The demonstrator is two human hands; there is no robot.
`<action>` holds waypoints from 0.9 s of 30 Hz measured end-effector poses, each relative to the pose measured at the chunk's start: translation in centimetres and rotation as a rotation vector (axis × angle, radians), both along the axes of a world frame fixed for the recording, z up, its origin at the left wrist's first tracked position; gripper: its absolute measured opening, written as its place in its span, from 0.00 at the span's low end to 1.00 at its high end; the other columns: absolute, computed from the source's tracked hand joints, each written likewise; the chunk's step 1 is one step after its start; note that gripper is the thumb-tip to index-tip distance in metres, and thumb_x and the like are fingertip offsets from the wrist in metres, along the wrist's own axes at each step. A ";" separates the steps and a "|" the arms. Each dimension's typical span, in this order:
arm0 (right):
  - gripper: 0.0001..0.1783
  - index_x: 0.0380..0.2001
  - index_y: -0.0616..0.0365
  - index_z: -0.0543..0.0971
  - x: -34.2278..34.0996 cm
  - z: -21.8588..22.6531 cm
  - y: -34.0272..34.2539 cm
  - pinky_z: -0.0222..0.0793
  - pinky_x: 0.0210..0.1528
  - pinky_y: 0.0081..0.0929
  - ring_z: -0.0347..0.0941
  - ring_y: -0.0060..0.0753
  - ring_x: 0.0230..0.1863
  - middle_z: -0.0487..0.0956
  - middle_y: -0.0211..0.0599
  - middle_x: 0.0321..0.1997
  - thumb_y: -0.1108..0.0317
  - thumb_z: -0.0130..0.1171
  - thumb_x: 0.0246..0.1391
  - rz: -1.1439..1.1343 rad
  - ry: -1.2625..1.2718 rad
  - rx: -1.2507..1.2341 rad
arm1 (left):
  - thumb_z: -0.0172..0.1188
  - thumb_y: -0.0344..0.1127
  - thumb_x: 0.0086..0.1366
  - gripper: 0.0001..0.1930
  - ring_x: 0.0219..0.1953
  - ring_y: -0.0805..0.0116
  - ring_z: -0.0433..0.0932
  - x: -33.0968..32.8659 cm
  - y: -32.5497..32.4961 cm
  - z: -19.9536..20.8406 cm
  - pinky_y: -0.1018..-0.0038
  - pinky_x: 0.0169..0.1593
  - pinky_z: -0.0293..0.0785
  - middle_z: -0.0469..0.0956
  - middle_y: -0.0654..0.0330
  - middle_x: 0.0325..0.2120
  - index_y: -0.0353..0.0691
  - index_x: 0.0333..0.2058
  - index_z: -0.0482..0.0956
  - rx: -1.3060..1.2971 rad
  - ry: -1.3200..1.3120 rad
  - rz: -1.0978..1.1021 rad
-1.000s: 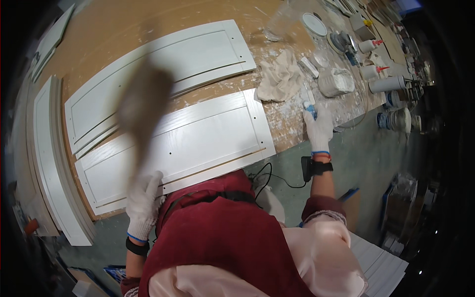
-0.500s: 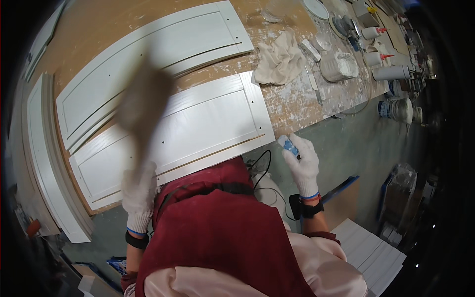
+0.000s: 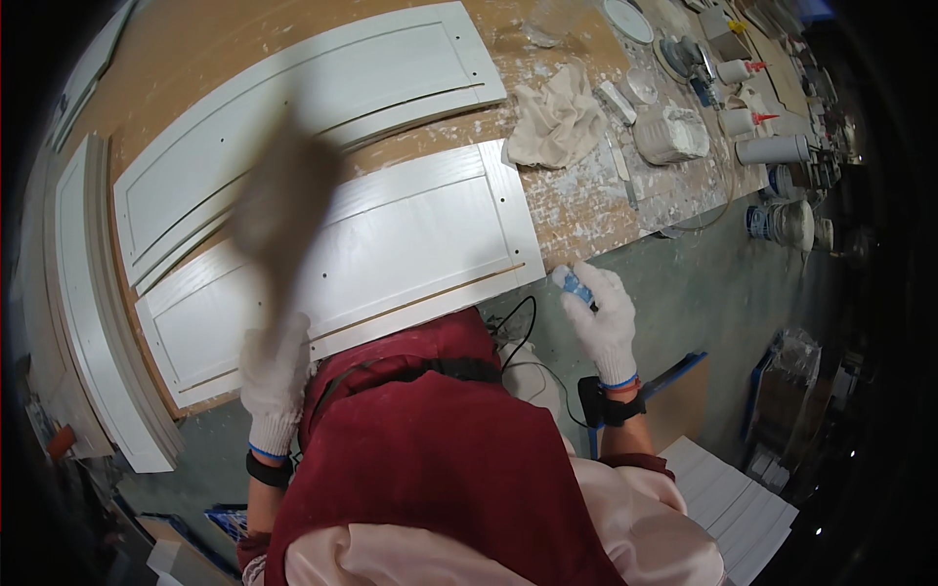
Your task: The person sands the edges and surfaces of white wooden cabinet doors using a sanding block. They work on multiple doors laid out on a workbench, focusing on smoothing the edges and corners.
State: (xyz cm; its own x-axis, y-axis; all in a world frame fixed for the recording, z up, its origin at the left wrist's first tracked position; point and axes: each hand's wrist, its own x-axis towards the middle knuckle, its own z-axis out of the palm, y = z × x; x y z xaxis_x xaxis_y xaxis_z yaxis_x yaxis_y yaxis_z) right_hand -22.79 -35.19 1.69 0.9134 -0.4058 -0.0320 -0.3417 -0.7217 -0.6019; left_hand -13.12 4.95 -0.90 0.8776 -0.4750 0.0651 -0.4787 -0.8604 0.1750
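Note:
My left hand (image 3: 276, 376), in a white knitted glove, is at the front edge of the near white panelled door (image 3: 410, 249). A brown blur lies over its fingers, so their pose cannot be made out. My right hand (image 3: 608, 317), gloved the same way, is closed on a small blue-and-white object (image 3: 576, 287) of a kind I cannot make out, pinched between thumb and fingers. It hangs just past the door's right corner, in front of the bench edge. Behind the near door lies a second white panelled door (image 3: 391, 61), a narrow gap between them.
More white panels (image 3: 83, 293) stand stacked at the left. On the paint-spattered bench (image 3: 576, 210) lie a beige cloth (image 3: 557, 117), a putty knife (image 3: 621, 168), a tub of white paste (image 3: 672, 135), a sander (image 3: 676, 57) and red-tipped bottles (image 3: 735, 120). White boards (image 3: 728, 503) are stacked at lower right.
My right hand has shifted very slightly to the right, still holding the small blue-and-white object. The left hand is in nearly the same place, and the view has tilted a little.

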 end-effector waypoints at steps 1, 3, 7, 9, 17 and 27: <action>0.22 0.47 0.55 0.78 0.1 -0.1 0.2 0.73 0.42 0.34 0.76 0.46 0.41 0.78 0.45 0.42 0.69 0.64 0.44 0.003 -0.005 -0.032 | 0.60 0.26 0.53 0.21 0.33 0.59 0.73 0.1 0.0 0.1 0.66 0.36 0.70 0.78 0.60 0.33 0.47 0.48 0.77 0.004 0.004 -0.011; 0.22 0.46 0.55 0.78 0.8 -0.3 0.6 0.73 0.42 0.34 0.77 0.46 0.41 0.78 0.45 0.42 0.69 0.64 0.44 0.014 -0.021 -0.094 | 0.62 0.25 0.51 0.22 0.32 0.59 0.73 0.5 -0.1 0.3 0.66 0.35 0.71 0.78 0.61 0.33 0.47 0.48 0.77 0.015 0.006 -0.027; 0.22 0.46 0.56 0.78 0.5 0.2 0.4 0.72 0.42 0.34 0.76 0.45 0.42 0.78 0.45 0.42 0.68 0.64 0.43 0.055 0.093 -0.108 | 0.63 0.24 0.50 0.25 0.32 0.60 0.73 0.4 0.3 0.1 0.67 0.35 0.70 0.77 0.62 0.33 0.47 0.49 0.77 -0.100 0.020 -0.049; 0.22 0.46 0.56 0.78 0.1 0.7 -0.2 0.72 0.43 0.34 0.76 0.44 0.42 0.78 0.45 0.42 0.69 0.64 0.44 0.050 0.143 -0.082 | 0.63 0.25 0.50 0.25 0.32 0.60 0.73 0.1 -0.4 0.6 0.67 0.35 0.71 0.77 0.62 0.33 0.47 0.49 0.77 -0.149 0.053 -0.020; 0.21 0.46 0.57 0.78 1.2 0.0 0.8 0.72 0.43 0.31 0.76 0.42 0.41 0.78 0.44 0.42 0.70 0.63 0.44 0.010 -0.016 -0.093 | 0.63 0.24 0.49 0.27 0.32 0.61 0.73 0.3 0.0 0.3 0.68 0.34 0.71 0.76 0.63 0.32 0.49 0.50 0.76 -0.267 0.232 0.091; 0.23 0.46 0.56 0.78 0.7 -0.1 0.4 0.72 0.44 0.32 0.76 0.43 0.41 0.78 0.43 0.42 0.68 0.63 0.43 -0.012 -0.003 -0.084 | 0.64 0.26 0.49 0.24 0.32 0.62 0.72 -0.4 0.8 -1.8 0.68 0.33 0.70 0.74 0.65 0.32 0.49 0.47 0.77 -0.265 0.138 0.080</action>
State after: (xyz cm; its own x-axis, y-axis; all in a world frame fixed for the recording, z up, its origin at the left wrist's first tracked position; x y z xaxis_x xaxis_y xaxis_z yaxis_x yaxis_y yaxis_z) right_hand -22.10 -34.77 1.58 0.9087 -0.4175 0.0052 -0.3488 -0.7658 -0.5403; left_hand -13.52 5.74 -2.68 0.9206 -0.3867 0.0551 -0.3676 -0.8102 0.4566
